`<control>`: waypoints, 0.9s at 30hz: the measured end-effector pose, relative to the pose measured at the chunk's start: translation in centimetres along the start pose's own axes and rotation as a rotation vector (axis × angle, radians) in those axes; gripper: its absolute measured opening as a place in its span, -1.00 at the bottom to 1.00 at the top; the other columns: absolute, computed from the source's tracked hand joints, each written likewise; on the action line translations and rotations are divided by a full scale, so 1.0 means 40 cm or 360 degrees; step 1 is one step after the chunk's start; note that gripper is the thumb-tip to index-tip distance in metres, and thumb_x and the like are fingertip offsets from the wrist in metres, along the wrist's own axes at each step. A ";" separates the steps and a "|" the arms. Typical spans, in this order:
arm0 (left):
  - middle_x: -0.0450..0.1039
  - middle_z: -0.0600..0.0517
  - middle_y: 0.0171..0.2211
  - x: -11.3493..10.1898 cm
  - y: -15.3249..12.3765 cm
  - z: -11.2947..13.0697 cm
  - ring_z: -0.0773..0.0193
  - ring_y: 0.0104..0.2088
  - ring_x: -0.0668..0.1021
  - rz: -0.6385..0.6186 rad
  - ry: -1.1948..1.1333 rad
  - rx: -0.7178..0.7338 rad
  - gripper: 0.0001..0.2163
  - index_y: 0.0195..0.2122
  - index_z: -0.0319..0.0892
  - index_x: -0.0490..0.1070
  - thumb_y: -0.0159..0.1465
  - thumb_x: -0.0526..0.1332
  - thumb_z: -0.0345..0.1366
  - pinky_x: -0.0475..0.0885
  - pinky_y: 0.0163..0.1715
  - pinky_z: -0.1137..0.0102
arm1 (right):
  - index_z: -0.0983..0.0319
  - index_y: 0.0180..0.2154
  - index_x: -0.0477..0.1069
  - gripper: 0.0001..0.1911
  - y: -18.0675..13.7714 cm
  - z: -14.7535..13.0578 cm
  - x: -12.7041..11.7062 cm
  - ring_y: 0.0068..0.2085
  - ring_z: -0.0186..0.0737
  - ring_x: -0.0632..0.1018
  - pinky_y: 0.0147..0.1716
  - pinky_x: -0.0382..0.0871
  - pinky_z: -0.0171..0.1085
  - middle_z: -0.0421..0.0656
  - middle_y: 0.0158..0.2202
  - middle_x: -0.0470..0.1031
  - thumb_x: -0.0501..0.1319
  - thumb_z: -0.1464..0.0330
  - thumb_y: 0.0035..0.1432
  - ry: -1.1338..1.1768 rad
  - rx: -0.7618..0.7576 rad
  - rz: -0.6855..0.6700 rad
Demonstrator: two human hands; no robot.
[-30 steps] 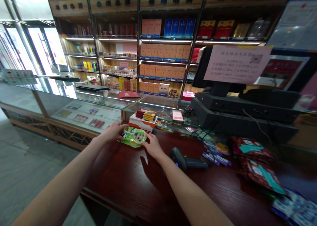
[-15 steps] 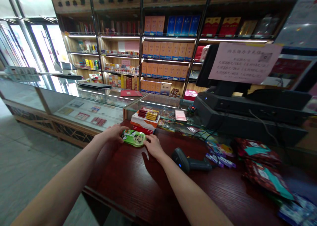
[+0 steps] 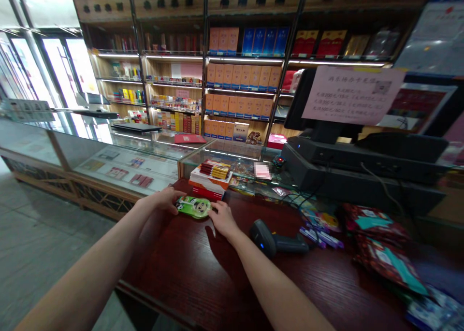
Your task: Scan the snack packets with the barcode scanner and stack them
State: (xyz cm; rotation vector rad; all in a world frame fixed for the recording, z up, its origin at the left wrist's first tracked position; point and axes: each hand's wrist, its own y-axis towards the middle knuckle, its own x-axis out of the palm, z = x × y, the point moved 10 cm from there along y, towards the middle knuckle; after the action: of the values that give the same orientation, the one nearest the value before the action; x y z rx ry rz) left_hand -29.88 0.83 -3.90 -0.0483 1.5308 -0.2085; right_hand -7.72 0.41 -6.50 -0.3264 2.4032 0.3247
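A small green packet [image 3: 194, 207] printed with panda faces lies near the far left corner of the dark red wooden counter [image 3: 203, 268]. My left hand [image 3: 163, 199] grips its left end with curled fingers. My right hand [image 3: 222, 218] touches its right end with the fingertips closed on the edge. Just behind the packet stands a stack of red and white boxes [image 3: 212, 178] with dark bars on top.
A black barcode scanner [image 3: 273, 241] lies right of my right hand. Snack bags [image 3: 384, 253] and small purple packs [image 3: 321, 234] cover the counter's right side. A black till with a screen [image 3: 355, 162] stands behind. Glass display cases [image 3: 119, 162] and stocked shelves fill the back.
The green packet has been lowered from a tilted, lifted position to lie nearly flat on the counter. Both hands stayed at its ends.
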 end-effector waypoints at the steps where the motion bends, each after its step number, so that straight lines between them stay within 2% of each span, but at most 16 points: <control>1: 0.54 -0.01 -0.17 0.001 0.002 0.003 0.00 -0.07 0.54 -0.0019 0.0001 0.0021 -0.22 0.26 0.03 0.33 -0.08 0.39 -0.16 0.40 -0.10 0.31 | 0.23 0.08 0.51 -0.58 -0.001 0.000 0.000 0.26 0.00 0.36 0.24 0.18 -0.11 0.06 0.22 0.36 0.21 0.28 0.21 0.0000 0.0000 0.0001; 7: 0.55 -0.01 -0.11 -0.010 0.005 0.004 0.04 -0.06 0.55 0.0014 -0.0042 0.0023 -0.23 0.26 -0.01 0.33 -0.06 0.37 -0.23 0.41 -0.11 0.34 | 0.24 0.10 0.51 -0.56 -0.006 0.001 -0.001 0.24 0.04 0.38 0.24 0.19 -0.10 0.07 0.22 0.36 0.21 0.29 0.21 0.0003 0.0010 0.0000; 12: 0.55 0.00 -0.18 -0.001 0.007 -0.002 0.07 -0.13 0.56 -0.0042 -0.0071 0.0008 -0.22 0.27 -0.02 0.33 -0.07 0.37 -0.24 0.42 -0.14 0.34 | 0.25 0.10 0.51 -0.56 -0.009 0.001 -0.001 0.24 0.04 0.38 0.24 0.18 -0.10 0.08 0.22 0.36 0.21 0.30 0.21 0.0008 0.0014 -0.0002; 20: 0.47 -0.09 0.00 -0.005 0.006 -0.009 -0.03 0.03 0.51 0.0003 0.0042 -0.0052 -0.11 0.31 -0.01 0.26 -0.14 0.38 -0.21 0.43 -0.03 0.28 | 0.26 0.06 0.53 -0.59 -0.009 -0.004 -0.010 0.22 0.01 0.40 0.23 0.21 -0.10 0.07 0.20 0.40 0.23 0.34 0.17 0.0091 -0.0005 0.0055; 23: 0.47 -0.11 0.01 -0.021 0.002 -0.004 -0.06 0.02 0.51 0.0056 0.0054 -0.0055 -0.10 0.31 -0.02 0.27 -0.17 0.39 -0.22 0.43 -0.03 0.26 | 0.35 0.07 0.51 -0.57 -0.005 -0.010 -0.022 0.21 -0.02 0.42 0.22 0.23 -0.15 0.12 0.18 0.42 0.22 0.37 0.18 0.0133 -0.0021 0.0071; 27: 0.50 -0.09 -0.02 -0.060 -0.005 0.029 -0.07 0.01 0.52 0.0155 0.0048 0.0009 -0.22 0.26 0.01 0.33 -0.08 0.34 -0.25 0.41 -0.03 0.24 | 0.38 0.07 0.50 -0.57 -0.005 -0.020 -0.051 0.20 -0.08 0.44 0.24 0.21 -0.20 0.11 0.15 0.45 0.20 0.42 0.17 0.0160 -0.0034 0.0108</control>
State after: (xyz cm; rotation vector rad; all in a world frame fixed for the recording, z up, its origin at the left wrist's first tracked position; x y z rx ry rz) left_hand -28.81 0.90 -1.46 0.0342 1.5588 -0.1362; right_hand -6.63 0.27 -4.60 -0.2775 2.5153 0.3729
